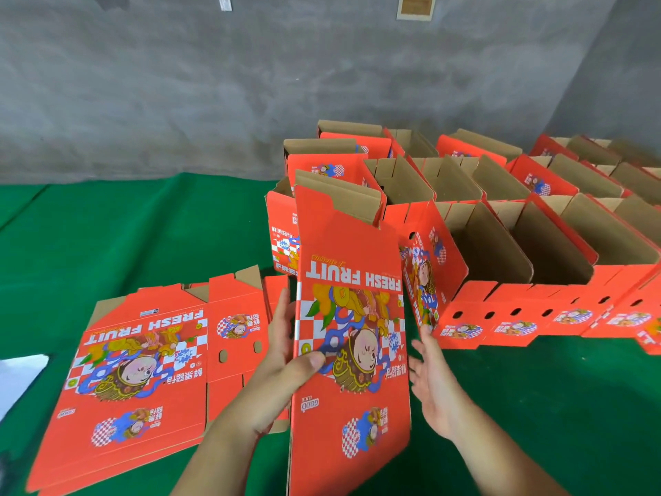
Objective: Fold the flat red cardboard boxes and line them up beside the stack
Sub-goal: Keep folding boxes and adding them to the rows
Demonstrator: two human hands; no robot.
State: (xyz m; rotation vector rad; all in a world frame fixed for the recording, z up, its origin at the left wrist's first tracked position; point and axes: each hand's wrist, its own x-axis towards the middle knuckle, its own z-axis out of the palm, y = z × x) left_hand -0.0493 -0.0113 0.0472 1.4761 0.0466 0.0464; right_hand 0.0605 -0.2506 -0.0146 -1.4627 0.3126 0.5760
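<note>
Left hand (286, 356) pinching the left edge of a flat red printed cardboard box blank (352, 352), thumb across its front, fingers behind; the blank held upright between both hands; right hand (434, 384) with fingers straight and spread just right of the blank's edge, fingertips apparently touching a folded red box (425, 281); stack of flat red blanks (143, 370) left of the left fingers on green floor covering (125, 238); rows of folded open red boxes (518, 216) beyond the right fingers.

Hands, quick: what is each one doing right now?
Left hand: grips the flat box by its left edge.
Right hand: open, fingers straight, beside the box's right edge.
</note>
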